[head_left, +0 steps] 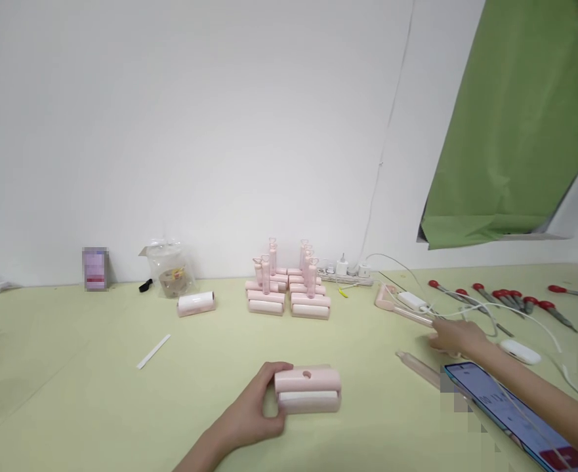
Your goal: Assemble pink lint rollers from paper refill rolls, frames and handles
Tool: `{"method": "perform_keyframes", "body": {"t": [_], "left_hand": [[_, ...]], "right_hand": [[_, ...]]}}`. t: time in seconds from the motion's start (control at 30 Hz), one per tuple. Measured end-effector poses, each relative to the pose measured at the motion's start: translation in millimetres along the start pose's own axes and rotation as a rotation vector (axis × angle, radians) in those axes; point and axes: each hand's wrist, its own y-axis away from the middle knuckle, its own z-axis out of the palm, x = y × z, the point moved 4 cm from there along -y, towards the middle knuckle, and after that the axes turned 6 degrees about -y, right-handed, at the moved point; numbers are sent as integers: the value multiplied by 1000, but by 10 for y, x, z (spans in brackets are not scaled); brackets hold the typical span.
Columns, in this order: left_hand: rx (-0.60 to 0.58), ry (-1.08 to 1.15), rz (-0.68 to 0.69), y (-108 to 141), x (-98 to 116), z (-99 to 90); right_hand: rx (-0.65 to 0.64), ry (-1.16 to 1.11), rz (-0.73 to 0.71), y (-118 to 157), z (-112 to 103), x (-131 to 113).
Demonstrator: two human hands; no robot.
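Note:
My left hand (256,410) wraps thumb and fingers around the left end of a pink lint roller head (308,390). This head has a round hole in its top and a white roll along its front, and it rests on the table. Over on the right, my right hand (460,337) has its fingers closed at the end of a pale pink lint roller handle (411,316) with a triangular loop. The fingertips are partly hidden. Another pink handle (419,368) lies on the table just in front of that hand, beside a phone (510,406).
Several pink lint rollers (311,305) with upright handles stand near the wall. To their left are a wrapped roll (196,303) and a bag with tape (173,278). Cables, a power strip (357,280), a white case (519,352) and red-ended tools (515,298) lie right. A white strip (153,351) lies left.

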Motion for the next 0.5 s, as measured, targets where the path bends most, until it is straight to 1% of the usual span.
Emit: {"method": "perform_keyframes", "body": {"t": [0.1, 0.13, 0.2, 0.37, 0.5], "left_hand": [[-3, -1, 3, 5, 4, -5], [-4, -1, 2, 8, 6, -7], [-6, -2, 1, 13, 10, -11], [-6, -5, 1, 16, 23, -15], [-5, -12, 4, 12, 41, -14]], "right_hand": [[-141, 6, 40, -7, 230, 31], [-155, 0, 31, -11, 269, 1], [-141, -28, -11, -19, 296, -89], [-69, -129, -141, -6, 229, -321], [-9, -206, -203, 39, 77, -471]]}}
